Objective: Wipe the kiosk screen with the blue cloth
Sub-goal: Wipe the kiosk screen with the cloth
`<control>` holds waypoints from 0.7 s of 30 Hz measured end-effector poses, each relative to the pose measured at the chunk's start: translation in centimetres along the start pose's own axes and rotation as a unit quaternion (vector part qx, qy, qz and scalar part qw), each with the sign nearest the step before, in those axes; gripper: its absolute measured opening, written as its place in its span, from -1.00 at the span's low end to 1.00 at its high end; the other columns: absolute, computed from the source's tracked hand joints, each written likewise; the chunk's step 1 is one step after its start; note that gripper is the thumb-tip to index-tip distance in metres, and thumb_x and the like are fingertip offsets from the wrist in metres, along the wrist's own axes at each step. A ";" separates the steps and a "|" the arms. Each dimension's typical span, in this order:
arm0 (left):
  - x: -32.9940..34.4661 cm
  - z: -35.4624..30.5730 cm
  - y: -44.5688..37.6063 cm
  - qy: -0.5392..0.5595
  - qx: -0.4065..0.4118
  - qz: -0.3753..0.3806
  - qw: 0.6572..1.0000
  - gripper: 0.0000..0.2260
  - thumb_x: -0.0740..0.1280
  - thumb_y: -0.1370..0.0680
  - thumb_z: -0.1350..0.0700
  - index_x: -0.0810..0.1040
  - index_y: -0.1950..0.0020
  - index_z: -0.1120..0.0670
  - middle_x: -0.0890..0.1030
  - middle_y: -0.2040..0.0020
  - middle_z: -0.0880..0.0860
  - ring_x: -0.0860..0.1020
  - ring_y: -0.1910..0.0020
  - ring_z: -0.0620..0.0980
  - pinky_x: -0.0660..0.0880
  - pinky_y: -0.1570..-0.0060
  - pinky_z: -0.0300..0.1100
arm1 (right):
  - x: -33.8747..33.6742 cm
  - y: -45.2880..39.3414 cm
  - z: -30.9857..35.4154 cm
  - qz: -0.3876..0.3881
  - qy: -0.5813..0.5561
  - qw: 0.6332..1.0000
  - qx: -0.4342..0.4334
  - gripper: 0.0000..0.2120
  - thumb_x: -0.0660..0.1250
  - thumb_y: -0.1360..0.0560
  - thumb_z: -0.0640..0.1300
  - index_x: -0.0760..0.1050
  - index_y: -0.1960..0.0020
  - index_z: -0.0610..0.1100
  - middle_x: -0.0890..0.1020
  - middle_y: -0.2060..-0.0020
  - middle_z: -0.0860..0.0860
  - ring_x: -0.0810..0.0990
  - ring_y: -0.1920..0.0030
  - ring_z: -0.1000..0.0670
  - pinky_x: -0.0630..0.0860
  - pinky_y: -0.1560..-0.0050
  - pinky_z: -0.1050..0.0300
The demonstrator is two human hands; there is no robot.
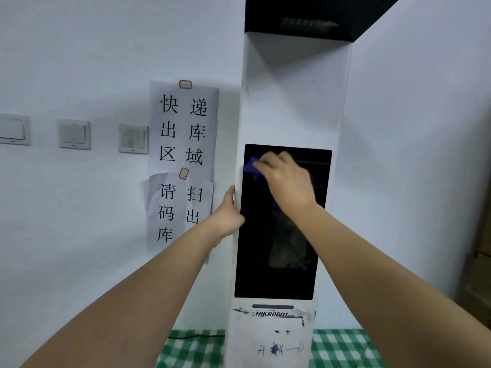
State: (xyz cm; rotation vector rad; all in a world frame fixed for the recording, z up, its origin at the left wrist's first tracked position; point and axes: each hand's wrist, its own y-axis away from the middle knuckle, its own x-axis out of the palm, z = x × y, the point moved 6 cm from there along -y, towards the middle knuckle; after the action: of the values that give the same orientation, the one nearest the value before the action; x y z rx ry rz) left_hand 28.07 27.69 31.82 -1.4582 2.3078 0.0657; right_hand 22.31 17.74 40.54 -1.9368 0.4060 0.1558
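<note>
Presently the blue cloth sits at the screen's upper left corner, about eleven o'clock on the dark panel, pressed there under the right hand, whose grip is bunched around it. The left hand steadies the kiosk's left edge at nine o'clock, fingers hidden behind it, so its grip cannot be told. Judging by smudges lower down, most of the wiping remains.

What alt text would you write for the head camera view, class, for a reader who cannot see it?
A person's right hand presses a blue cloth against the top left of a dark kiosk screen, while the left hand rests on the kiosk's left edge. Paper signs hang on the wall beside it.
</note>
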 end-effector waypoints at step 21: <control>0.4 0.0 -0.4 -0.042 0.003 -0.035 0.999 -0.31 0.18 -0.53 0.36 -0.07 -0.56 0.05 0.43 -0.25 0.08 0.46 -0.15 0.04 0.43 -0.10 -0.17 | 1.4 2.8 4.0 0.062 -0.025 0.996 -0.062 -0.58 0.53 -0.16 -0.35 0.61 -0.01 -0.16 0.59 0.12 -0.04 0.53 0.19 -0.09 0.33 0.56 0.21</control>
State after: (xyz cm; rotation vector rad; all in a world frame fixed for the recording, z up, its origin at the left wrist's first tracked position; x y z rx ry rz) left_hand 28.26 27.19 31.73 -1.5021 2.1871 0.0974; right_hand 22.94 20.15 36.16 -2.0262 0.4934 0.3162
